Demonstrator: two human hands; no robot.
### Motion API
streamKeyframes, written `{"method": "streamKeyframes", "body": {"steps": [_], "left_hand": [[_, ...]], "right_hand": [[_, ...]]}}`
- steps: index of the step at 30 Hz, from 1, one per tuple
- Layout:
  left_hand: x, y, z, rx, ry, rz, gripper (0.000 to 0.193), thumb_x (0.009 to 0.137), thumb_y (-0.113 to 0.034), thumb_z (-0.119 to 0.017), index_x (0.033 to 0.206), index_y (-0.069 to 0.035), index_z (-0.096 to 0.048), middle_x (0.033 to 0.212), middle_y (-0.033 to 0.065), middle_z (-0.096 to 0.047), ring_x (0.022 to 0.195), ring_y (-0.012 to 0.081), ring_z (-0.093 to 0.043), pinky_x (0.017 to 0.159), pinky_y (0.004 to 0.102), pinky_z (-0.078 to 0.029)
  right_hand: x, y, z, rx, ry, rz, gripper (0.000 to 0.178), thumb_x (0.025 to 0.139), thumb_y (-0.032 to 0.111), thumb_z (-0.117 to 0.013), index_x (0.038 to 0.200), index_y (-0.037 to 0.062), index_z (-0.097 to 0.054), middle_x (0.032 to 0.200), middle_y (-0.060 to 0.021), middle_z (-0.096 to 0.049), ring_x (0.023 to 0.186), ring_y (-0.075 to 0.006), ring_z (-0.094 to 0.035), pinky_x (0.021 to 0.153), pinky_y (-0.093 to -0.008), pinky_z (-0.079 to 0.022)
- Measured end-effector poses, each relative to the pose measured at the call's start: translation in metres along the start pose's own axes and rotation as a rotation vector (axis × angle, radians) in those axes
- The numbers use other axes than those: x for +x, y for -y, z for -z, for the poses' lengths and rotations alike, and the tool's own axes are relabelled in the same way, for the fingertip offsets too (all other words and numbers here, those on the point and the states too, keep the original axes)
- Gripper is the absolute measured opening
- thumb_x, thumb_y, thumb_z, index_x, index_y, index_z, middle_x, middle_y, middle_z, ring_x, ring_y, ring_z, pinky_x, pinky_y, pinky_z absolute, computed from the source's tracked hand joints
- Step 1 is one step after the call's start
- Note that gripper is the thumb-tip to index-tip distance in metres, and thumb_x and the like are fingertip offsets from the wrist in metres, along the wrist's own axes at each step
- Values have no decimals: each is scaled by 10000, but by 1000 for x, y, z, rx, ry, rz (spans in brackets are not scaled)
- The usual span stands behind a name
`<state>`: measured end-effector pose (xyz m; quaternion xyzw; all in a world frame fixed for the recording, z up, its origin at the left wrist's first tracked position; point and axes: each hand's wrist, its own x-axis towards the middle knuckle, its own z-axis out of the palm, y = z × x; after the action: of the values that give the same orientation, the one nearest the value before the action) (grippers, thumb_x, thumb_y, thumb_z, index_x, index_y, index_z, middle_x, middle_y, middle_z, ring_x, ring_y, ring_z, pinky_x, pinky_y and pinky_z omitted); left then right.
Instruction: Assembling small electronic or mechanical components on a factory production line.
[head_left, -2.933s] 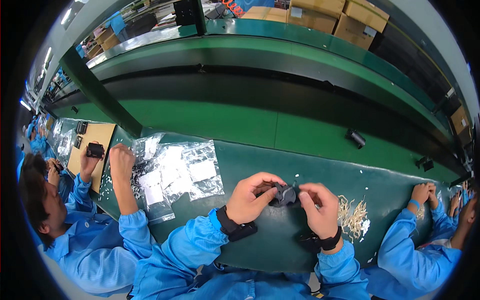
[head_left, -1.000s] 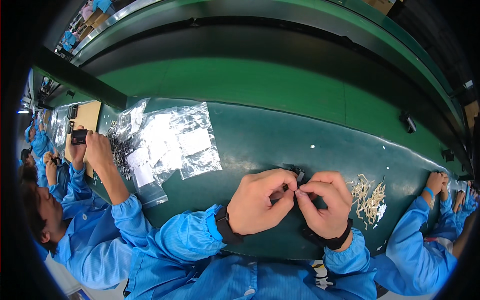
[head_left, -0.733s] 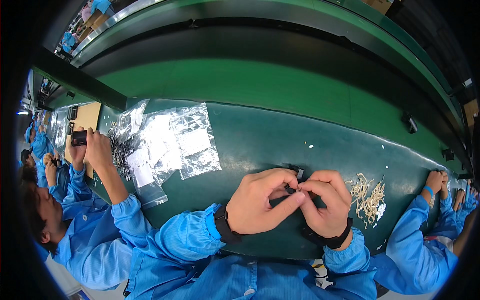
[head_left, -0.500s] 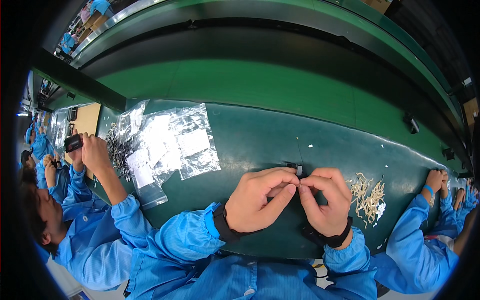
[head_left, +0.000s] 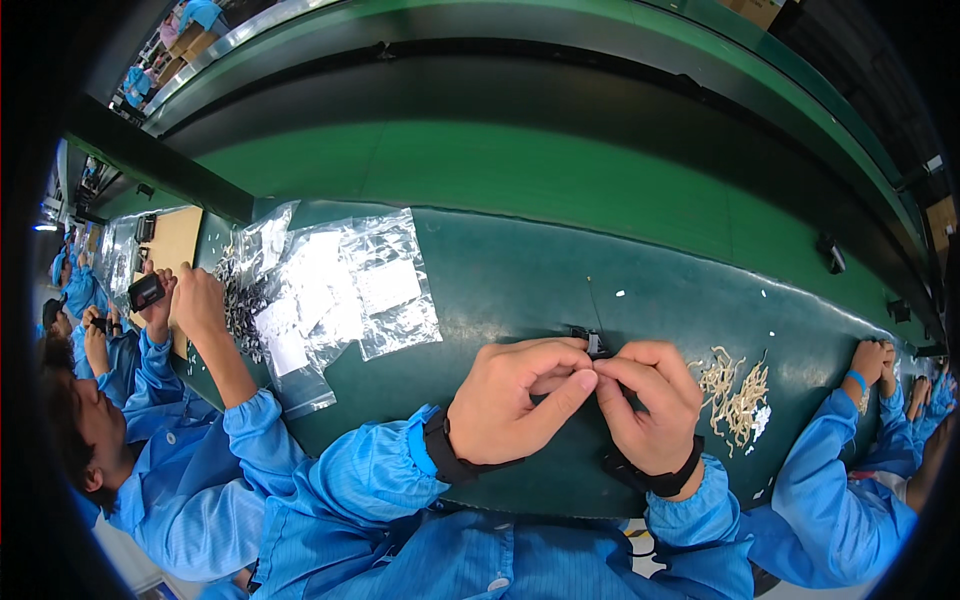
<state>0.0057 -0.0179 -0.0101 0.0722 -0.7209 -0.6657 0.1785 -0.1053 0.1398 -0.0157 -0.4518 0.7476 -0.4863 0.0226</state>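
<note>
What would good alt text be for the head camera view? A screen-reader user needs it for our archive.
A person's left hand and right hand meet fingertip to fingertip over a small black part on a dark green bench. Clear plastic bags lie to the left, pale thin pieces to the right, and blue-sleeved co-workers sit on both sides.

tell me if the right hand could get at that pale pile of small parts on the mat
Probably yes. The pale pile of small parts lies on the green mat just right of the right hand, nothing between them; but both hands are pinching a small black part.
</note>
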Motion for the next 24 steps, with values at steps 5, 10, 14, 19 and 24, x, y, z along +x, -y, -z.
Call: {"method": "streamKeyframes", "body": {"steps": [5, 10, 14, 19, 24], "left_hand": [[0, -3, 4, 108, 36, 123, 132, 986, -36, -631, 1068, 40, -700, 932, 97, -751, 632, 41, -554, 553, 228, -433], [2, 2, 0, 184, 15, 41, 127, 974, -18, -629, 1061, 36, -704, 1012, 149, -752, 713, 157, -679, 627, 268, -517], [0, 6, -5, 300, -27, -129, 119, 964, -16, -636, 1047, 36, -705, 1068, 190, -738, 845, 311, -741, 725, 320, -571], [1, 2, -2, 232, 2, -59, 119, 983, -38, -619, 1063, 28, -678, 993, 190, -725, 795, 318, -723, 703, 334, -560], [-1, 6, 0, 124, 24, -2, 113, 1024, -59, -552, 1078, 14, -619, 837, 171, -675, 693, 319, -673, 641, 348, -518]], "right_hand": [[1, 1, 1, 10, -11, -20, 233, 767, -69, -772, 981, 18, -740, 929, -93, -656, 794, -246, -655, 661, -330, -525], [4, 6, 5, 77, 32, -82, 233, 775, -31, -786, 999, 12, -735, 951, -101, -671, 805, -251, -657, 688, -351, -531], [4, 7, 9, 110, 55, -112, 220, 790, -7, -789, 1002, 10, -734, 960, -109, -676, 820, -251, -658, 696, -351, -529], [-1, 0, 7, 131, 38, -190, 137, 878, 17, -742, 1013, 6, -724, 985, -118, -672, 747, -188, -645, 652, -283, -512], [-1, -4, -1, 109, -55, -133, 98, 909, 11, -715, 1003, -13, -700, 996, -127, -657, 730, -168, -641, 621, -266, -510]]}}
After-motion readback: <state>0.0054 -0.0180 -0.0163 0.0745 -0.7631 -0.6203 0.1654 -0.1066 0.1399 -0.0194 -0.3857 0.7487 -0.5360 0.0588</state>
